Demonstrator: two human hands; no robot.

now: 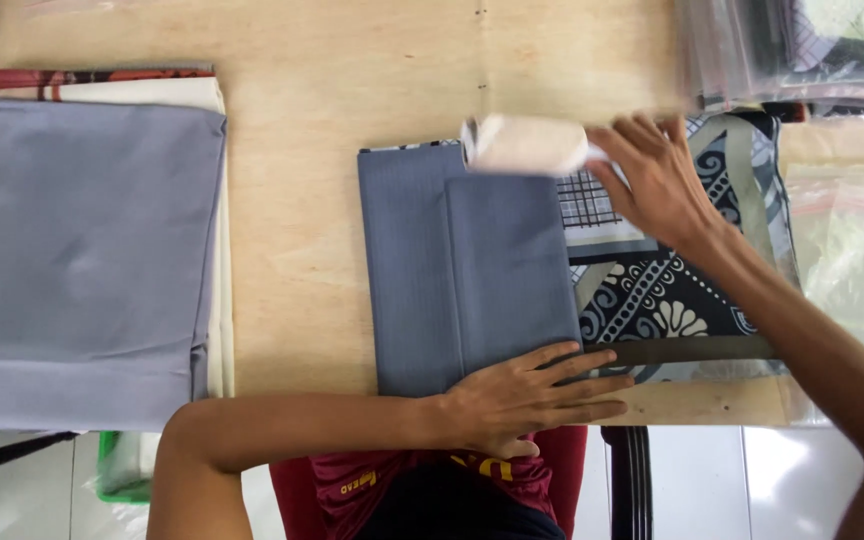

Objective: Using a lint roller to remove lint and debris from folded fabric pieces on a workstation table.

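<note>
A folded blue-grey cloth (pixel 462 270) lies on the wooden table (pixel 322 120), over a patterned dark-and-white fabric (pixel 672 290). My left hand (pixel 532 395) lies flat with fingers spread on the cloth's near edge, pressing it down. My right hand (pixel 657 180) grips the handle of a pale lint roller (pixel 524 145), whose blurred roll sits at the cloth's far edge.
A stack of folded cloths, blue-grey on top (pixel 82 260), rests at the table's left. Clear plastic bags (pixel 852 260) lie at the right, and more bagged fabrics (pixel 802 50) sit at the far right corner. A green item (pixel 117 470) is on the floor below.
</note>
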